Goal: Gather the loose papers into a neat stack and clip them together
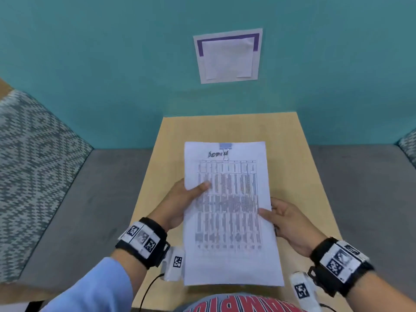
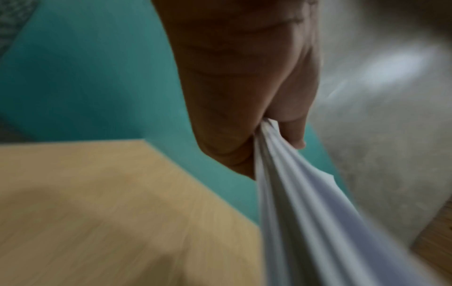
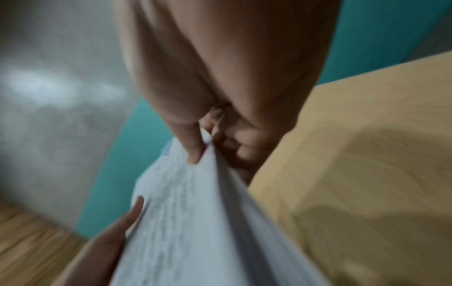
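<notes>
A: Grip check, fingers first. Left hand: thumb lies on the printed face of the paper stack, the other fingers are behind it, so it pinches the stack's left edge about midway up. The left wrist view confirms the sheet edges bunched between thumb and fingers.

B: Right hand?

A: Same kind of pinch on the right edge, slightly lower: thumb on top, fingers curled under. The right wrist view is blurred but shows that thumb pressed onto the sheets.

B: Stack location?

A: Held between both hands above the wooden table, apparently off the surface, long axis pointing away from the person. A binder clip sits on the far short edge, well apart from both thumbs.

B: Judgement on the task?

A: Nearly done; the edges look fairly flush.

B: Risks?

A: The near end is unclipped, so unequal pulling by the two hands could fan or crease the sheets. The clip grips only the middle of the top edge; a shallow bite could let rear pages slip. I cannot see how deep it sits.
</notes>
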Tool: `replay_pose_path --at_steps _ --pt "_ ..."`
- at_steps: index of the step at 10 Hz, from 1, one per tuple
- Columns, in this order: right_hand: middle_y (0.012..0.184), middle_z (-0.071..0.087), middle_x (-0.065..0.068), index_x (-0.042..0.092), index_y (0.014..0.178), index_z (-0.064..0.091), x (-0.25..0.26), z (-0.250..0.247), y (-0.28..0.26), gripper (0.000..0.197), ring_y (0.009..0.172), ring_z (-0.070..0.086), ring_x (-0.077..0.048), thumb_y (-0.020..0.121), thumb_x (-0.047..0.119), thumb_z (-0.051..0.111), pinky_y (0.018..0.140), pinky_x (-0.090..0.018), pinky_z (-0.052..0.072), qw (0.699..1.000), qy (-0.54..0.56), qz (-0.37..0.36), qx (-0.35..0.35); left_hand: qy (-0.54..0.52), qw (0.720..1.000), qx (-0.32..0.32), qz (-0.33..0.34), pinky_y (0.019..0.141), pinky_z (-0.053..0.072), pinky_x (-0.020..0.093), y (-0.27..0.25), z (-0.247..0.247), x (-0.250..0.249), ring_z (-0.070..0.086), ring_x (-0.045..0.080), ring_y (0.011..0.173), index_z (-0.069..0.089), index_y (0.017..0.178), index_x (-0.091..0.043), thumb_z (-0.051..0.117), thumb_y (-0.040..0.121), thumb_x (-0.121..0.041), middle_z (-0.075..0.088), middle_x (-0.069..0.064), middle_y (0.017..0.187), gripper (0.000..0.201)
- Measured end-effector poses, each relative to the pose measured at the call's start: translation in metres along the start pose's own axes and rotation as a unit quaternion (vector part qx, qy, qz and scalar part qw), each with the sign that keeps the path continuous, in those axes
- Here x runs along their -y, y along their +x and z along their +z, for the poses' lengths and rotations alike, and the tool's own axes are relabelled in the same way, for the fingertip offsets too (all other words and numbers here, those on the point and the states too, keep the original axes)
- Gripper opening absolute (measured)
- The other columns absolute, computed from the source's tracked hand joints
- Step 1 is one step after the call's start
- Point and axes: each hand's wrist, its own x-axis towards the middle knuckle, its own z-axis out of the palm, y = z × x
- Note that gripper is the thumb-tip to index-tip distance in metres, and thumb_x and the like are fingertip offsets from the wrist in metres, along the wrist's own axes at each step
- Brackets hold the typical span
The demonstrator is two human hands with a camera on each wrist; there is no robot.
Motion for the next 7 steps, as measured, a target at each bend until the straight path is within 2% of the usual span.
replay_pose_path --at_steps 1,2,3,4,5,6,7 --pt "0.123 0.078 -0.006 0.016 0.131 0.067 -0.022 -0.001 0.022 0.027 0.115 0.072 -0.032 0.105 0.015 0.059 0.099 -0.057 0.055 0.995 0.026 0.007 -0.091 -0.002 0.994 -0.006 -0.107 0.118 0.046 0.06 0.023 -0.011 0.045 0.068 0.03 0.132 0.053 0.147 -0.009 0.079 0.096 -0.033 0.069 0.008 0.145 0.062" --pt "0.124 0.076 -0.007 0.021 0.136 0.058 -0.042 -0.005 0.04 0.032 0.111 0.074 -0.033 0.106 0.01 0.054 0.085 -0.052 0.063 0.992 0.017 0.084 -0.09 0.078 0.98 0.053 -0.178 0.112 0.052 0.061 0.032 -0.016 0.102 0.072 0.035 0.124 0.058 0.144 -0.012 0.068 0.099 -0.013 0.074 0.01 0.137 0.046" --pt "0.128 0.071 -0.008 0.025 0.136 0.053 -0.059 -0.009 0.057 0.048 0.11 0.072 -0.033 0.1 -0.006 0.048 0.08 -0.048 0.064 0.986 -0.008 0.157 -0.049 0.088 0.975 0.023 -0.202 0.108 0.054 0.061 0.042 -0.018 0.135 0.073 0.038 0.12 0.056 0.143 -0.011 0.061 0.098 0.0 0.074 0.015 0.134 0.047" --pt "0.132 0.064 -0.016 0.017 0.136 0.05 -0.074 -0.017 0.084 0.049 0.111 0.068 -0.036 0.097 -0.013 0.048 0.087 -0.055 0.061 0.983 -0.051 0.136 -0.116 0.061 0.975 0.007 -0.213 0.107 0.056 0.059 0.055 -0.013 0.144 0.071 0.036 0.125 0.051 0.146 -0.017 0.06 0.103 -0.003 0.071 0.011 0.139 0.046" --pt "0.126 0.069 -0.015 0.015 0.142 0.05 -0.089 -0.022 0.112 0.052 0.11 0.069 -0.035 0.097 -0.009 0.055 0.095 -0.056 0.058 0.973 -0.107 0.108 -0.176 0.052 0.976 -0.028 -0.211 0.089 0.061 0.041 0.071 -0.009 0.147 0.068 0.031 0.12 0.044 0.148 -0.018 0.053 0.109 -0.001 0.065 0.007 0.139 0.043" --pt "0.13 0.068 -0.012 0.017 0.151 0.043 -0.099 -0.021 0.13 0.06 0.114 0.067 -0.032 0.097 -0.003 0.057 0.101 -0.048 0.055 0.968 -0.156 0.098 -0.173 0.107 0.972 -0.053 -0.203 0.095 0.059 0.042 0.086 -0.014 0.157 0.066 0.028 0.118 0.039 0.156 -0.013 0.058 0.107 -0.002 0.064 0.008 0.135 0.054" --pt "0.145 0.057 -0.01 0.016 0.155 0.041 -0.107 -0.018 0.127 0.062 0.119 0.061 -0.025 0.098 0.006 0.062 0.1 -0.035 0.05 0.948 -0.258 0.094 -0.162 0.24 0.946 -0.071 -0.204 0.114 0.05 0.045 0.087 -0.025 0.16 0.061 0.032 0.131 0.033 0.161 -0.024 0.07 0.101 -0.027 0.053 0.011 0.151 0.07"
